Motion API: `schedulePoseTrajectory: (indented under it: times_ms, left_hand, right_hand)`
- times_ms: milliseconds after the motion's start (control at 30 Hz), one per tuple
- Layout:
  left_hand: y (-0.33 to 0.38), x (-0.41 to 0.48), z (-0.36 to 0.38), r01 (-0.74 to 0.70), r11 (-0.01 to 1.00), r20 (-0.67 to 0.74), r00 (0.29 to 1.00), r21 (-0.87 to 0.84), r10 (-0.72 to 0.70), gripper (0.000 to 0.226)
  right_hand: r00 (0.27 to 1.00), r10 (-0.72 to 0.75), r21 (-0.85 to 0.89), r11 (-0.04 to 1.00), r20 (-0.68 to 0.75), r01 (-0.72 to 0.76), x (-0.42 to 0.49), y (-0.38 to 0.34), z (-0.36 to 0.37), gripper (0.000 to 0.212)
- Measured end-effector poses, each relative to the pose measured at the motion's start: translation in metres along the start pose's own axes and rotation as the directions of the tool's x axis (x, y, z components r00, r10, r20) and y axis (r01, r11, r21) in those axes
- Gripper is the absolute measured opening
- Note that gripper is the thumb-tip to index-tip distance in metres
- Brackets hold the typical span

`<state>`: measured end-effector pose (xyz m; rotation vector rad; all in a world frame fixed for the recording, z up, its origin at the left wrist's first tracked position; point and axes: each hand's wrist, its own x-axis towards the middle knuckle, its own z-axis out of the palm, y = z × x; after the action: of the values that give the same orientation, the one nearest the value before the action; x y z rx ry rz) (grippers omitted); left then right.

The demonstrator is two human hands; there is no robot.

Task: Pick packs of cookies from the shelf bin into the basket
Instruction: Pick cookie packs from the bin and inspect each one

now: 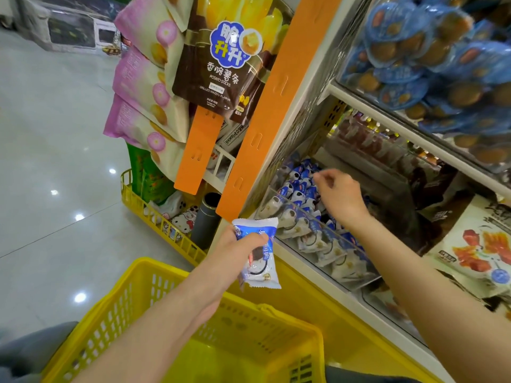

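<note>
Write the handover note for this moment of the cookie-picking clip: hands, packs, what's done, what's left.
Left hand grips one cookie pack over the far side of the yellow basket, not yet dropped.
Right hand is in the shelf bin, fingers curled over the blue-white packs; whether it grips one cannot be told.
Done: one pack out of the bin. No pack shows in the basket's visible part.
Left: drop the held pack in, then pick more.
</note>
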<state>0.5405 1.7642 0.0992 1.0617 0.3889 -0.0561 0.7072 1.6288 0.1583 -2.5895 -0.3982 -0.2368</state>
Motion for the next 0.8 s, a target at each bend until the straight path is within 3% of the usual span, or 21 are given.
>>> schedulePoseTrajectory:
  times_ms: [67,133,300,533,667,800]
  left_hand:
    - [-0.003,-0.004,-0.001,-0.024,0.999,-0.002,1.0,0.026,0.025,0.02]
    - [-0.006,-0.01,-0.001,-0.077,0.992,0.019,0.997,0.101,0.075,0.023]
    - [-0.015,-0.014,-0.005,-0.155,0.965,0.035,0.988,0.21,0.151,0.023]
    - [-0.024,-0.013,-0.003,-0.17,0.958,-0.029,0.983,0.23,0.182,0.02]
    - [-0.031,-0.005,-0.003,-0.173,0.944,-0.086,0.975,0.282,0.205,0.023]
    - [-0.035,0.001,-0.001,-0.166,0.924,-0.099,0.972,0.343,0.211,0.021]
  right_hand:
    - [0.989,-0.14,0.155,0.977,-0.04,0.144,-0.032,-0.013,-0.003,0.02]
    - [0.969,-0.247,0.27,0.934,0.015,0.234,-0.064,-0.022,-0.001,0.016]
    - [0.932,-0.241,0.452,0.887,0.271,0.097,-0.114,-0.026,0.023,0.012]
    - [0.94,-0.2,0.665,0.746,0.277,-0.037,-0.123,-0.014,0.043,0.008]
    - [0.958,-0.203,0.662,0.749,0.2,0.02,-0.127,-0.005,0.053,0.022]
    - [0.918,-0.397,0.454,0.818,0.001,0.353,-0.132,0.005,0.057,0.004]
